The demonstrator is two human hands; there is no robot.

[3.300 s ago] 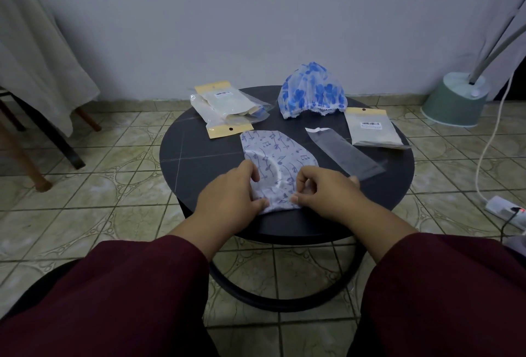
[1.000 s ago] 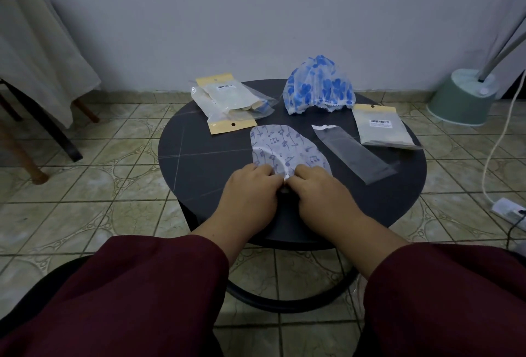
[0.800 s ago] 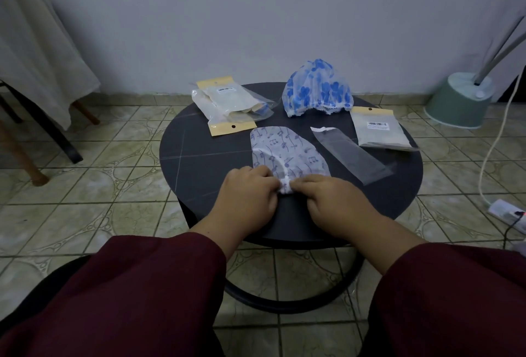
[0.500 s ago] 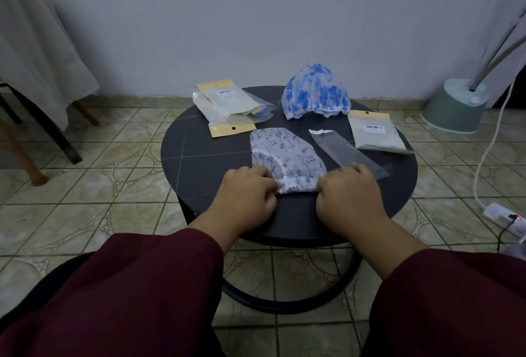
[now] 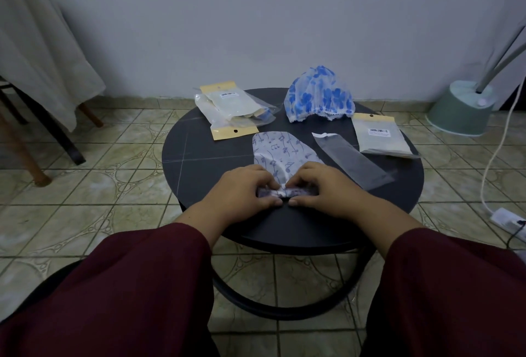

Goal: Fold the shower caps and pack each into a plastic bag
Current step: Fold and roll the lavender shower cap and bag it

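Rolling the music-note shower cap [image 5: 280,149] from its near edge, we pinch the tight roll between thumb and fingertips with both the left hand [image 5: 245,189] and the right hand [image 5: 321,187], side by side at the near side of the round black table [image 5: 199,174]. The far part of the cap lies flat on the table, toward the wall. To do this step well, we think it is best to keep the roll even and narrow, pressing out the air, so that it can slide into the empty clear plastic bag [image 5: 351,160], which lies just to the right of the cap with its open flap away from us. Beyond that bag lies one sealed pack [image 5: 380,137] with a yellow header and a pale folded thing inside. At the far left of the table lies a small pile of similar packs [image 5: 232,110], also filled. The blue flower shower cap [image 5: 318,94] stands unfolded at the far edge, not yet packed.
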